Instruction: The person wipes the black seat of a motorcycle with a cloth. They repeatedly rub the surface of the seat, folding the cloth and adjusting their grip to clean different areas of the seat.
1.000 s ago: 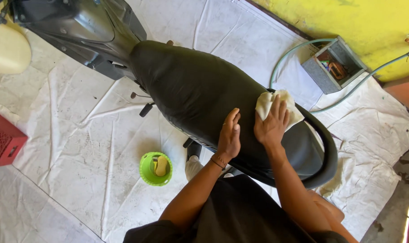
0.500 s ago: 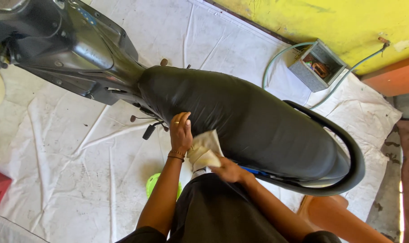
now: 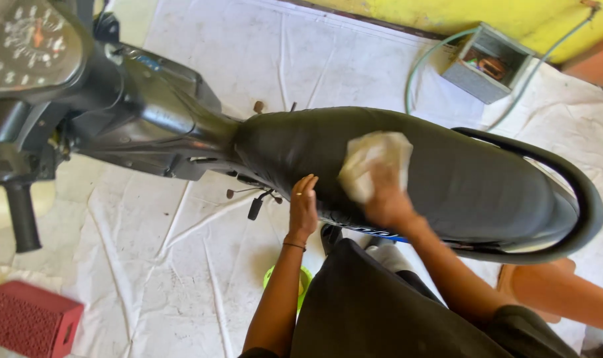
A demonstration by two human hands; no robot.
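Starting at the far left of the frame, we see a red perforated block (image 3: 29,321) low on the white floor sheet (image 3: 182,265), and above it the scooter's handlebar grip (image 3: 21,215) and speedometer (image 3: 24,43) in the upper left corner. Moving right, the dark body panels (image 3: 149,119) run into the black seat (image 3: 461,176), which stretches across the middle of the frame.

Now the hands. Our left hand (image 3: 303,209) lies flat and open against the near flank of the seat, fingers straight, gripping nothing, just steadying. Beneath the forearm a green bowl (image 3: 283,282) peeks out on the sheet. Just to the right, our right hand (image 3: 386,199) presses a pale cloth (image 3: 374,162) onto the top of the seat, fingers spread over it rather than clenched around it.

How far along? We judge the wiping to be mid-way: the cloth sits about mid-seat, and nothing shows which stretches are already done.

Upper right, a grey metal box (image 3: 490,63) with a green hose (image 3: 427,69) sits by the yellow wall (image 3: 514,16).
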